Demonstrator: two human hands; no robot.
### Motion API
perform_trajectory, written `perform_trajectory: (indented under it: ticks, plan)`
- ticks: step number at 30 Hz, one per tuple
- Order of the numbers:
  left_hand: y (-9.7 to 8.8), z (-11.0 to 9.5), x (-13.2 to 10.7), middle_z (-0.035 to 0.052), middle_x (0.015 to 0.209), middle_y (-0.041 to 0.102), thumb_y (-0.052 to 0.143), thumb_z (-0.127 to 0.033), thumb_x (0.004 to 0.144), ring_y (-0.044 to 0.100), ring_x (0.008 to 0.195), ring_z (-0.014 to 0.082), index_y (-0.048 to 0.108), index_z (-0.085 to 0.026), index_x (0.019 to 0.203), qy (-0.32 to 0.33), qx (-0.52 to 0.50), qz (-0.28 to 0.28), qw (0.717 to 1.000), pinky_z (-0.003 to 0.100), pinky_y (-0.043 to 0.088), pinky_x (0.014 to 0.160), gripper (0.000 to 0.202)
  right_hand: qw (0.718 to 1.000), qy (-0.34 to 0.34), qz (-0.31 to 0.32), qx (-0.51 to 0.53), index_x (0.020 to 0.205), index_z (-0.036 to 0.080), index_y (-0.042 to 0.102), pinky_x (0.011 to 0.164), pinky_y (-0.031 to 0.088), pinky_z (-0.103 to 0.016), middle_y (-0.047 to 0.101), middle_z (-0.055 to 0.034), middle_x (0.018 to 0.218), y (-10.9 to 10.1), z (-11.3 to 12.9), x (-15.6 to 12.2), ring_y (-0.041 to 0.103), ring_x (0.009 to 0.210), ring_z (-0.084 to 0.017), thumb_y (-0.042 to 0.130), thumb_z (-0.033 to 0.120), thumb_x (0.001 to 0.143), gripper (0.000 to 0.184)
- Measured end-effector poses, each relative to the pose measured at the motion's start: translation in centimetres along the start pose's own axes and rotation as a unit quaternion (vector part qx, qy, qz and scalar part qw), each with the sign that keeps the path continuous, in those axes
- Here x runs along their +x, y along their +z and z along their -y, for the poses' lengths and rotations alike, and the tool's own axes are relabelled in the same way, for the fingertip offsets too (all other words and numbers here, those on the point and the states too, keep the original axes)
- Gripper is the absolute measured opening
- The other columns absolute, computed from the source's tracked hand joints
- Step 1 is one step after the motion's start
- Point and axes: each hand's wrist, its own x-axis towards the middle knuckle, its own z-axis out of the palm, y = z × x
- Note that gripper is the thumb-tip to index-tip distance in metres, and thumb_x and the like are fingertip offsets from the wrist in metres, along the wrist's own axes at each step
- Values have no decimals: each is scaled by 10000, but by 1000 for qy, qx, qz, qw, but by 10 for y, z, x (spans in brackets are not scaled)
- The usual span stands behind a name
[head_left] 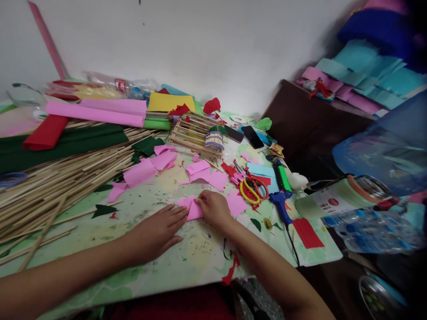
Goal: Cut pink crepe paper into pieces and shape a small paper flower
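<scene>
Pink paper under two hands, left of the glue gun.
The pink piece [192, 210], small, matte and apparently folded, lies on the table [140, 275] to the left of the blue glue gun [281, 206]. The left hand [158, 233] lies flat, fingers straight and close together, thumb apart, tips at the paper's edge; the right hand [214, 210] has thumb and forefinger clamped on the paper, its other fingers curled and covering part of it. Right of the glue gun, a tilted jar [340, 198] bears a white label with a round red mark, its lettering too blurred to read. Far left of and beyond the glue gun, a red bottle label [120, 85] shows illegible white script. Scraps partly hide the yellow-handled scissors [243, 191] just left of the glue gun. Both arms run out of view.
</scene>
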Motion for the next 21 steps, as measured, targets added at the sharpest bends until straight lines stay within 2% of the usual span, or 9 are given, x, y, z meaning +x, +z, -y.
perform_trajectory:
  ticks: [11, 16, 21]
  plan:
    - [-3, 6, 0, 122, 1324, 524, 425, -350, 905, 462, 1230, 248, 492, -163, 1284, 9, -22, -8, 1000, 442, 332, 1055, 427, 998, 23, -5, -51, 890, 217, 590, 589, 312, -244, 685, -11, 798, 6, 1, 4, 618, 739, -157, 465, 356, 906, 187]
    - [-5, 7, -1, 126, 1318, 528, 449, -337, 895, 473, 1214, 253, 497, -172, 1279, 7, -34, -20, 999, 428, 368, 1035, 421, 995, -10, -16, -100, 868, 208, 596, 590, 321, -258, 681, -27, 773, 7, 2, 4, 614, 716, -168, 452, 353, 915, 210]
    - [-7, 6, -2, 136, 1306, 526, 453, -306, 889, 473, 1199, 269, 512, -172, 1255, 0, -41, -27, 999, 443, 398, 1003, 394, 994, -29, -28, -104, 839, 195, 597, 664, 352, -270, 663, -46, 807, 8, 3, 5, 590, 787, -179, 476, 335, 907, 197]
